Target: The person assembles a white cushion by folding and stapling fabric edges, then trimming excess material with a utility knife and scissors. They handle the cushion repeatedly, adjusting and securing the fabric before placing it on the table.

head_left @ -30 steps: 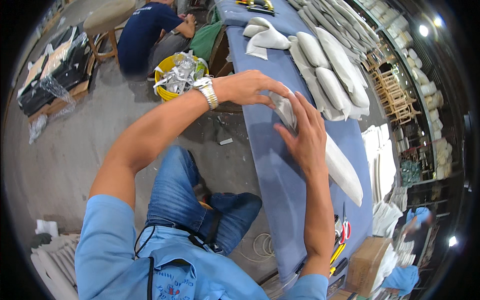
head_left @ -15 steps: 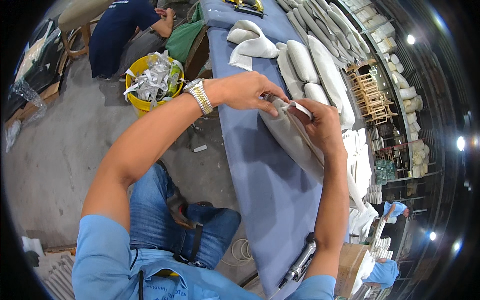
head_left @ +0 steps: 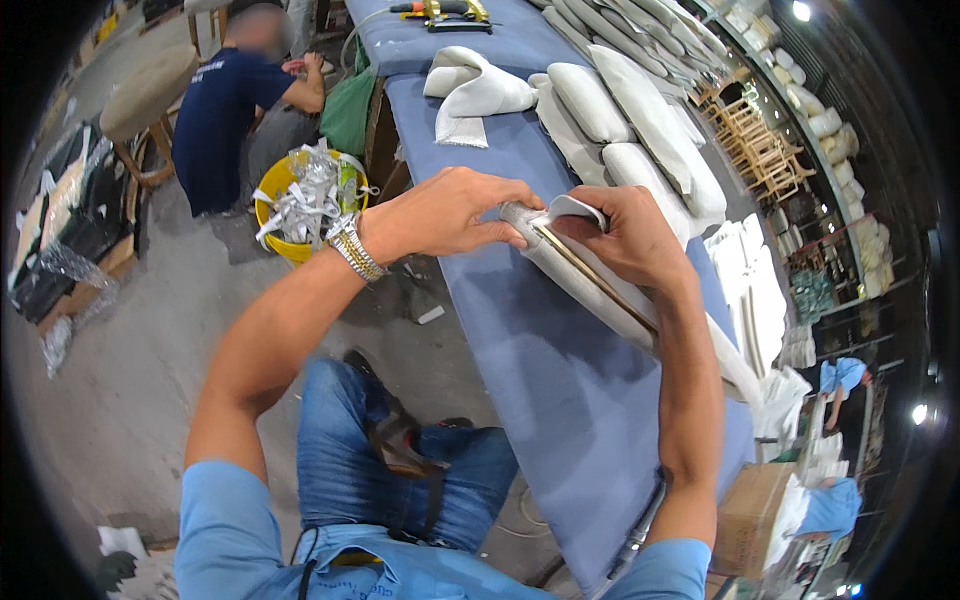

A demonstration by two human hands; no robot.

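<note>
A long, narrow pad covered in light grey fabric point(head_left: 592, 292) is held tilted over the blue padded table point(head_left: 540, 400). Along its upper side runs a bare, wood-coloured strip. My left hand point(head_left: 468, 212), with a metal watch on its wrist, pinches the pad's near-left end between thumb and fingers. Just to the right, my right hand point(head_left: 635, 235) grips a loose fabric flap point(head_left: 572, 208) that folds up from the pad. Part of the pad passes behind my right forearm. A slim dark and silver tool point(head_left: 640, 530) lies by that forearm, partly hidden.
Further along the table are a folded fabric strip point(head_left: 485, 85), several grey pads point(head_left: 590, 100) and a yellow-black staple gun point(head_left: 450, 12). Left stands a yellow bucket of scraps point(head_left: 285, 245); a person in dark blue point(head_left: 225, 125) crouches behind. A cardboard box point(head_left: 750, 520) sits at lower right.
The pad has turned so that its wood-coloured strip shows more plainly. Both hands keep hold, and the right one has the flap lifted. The whole view has shifted a little.
</note>
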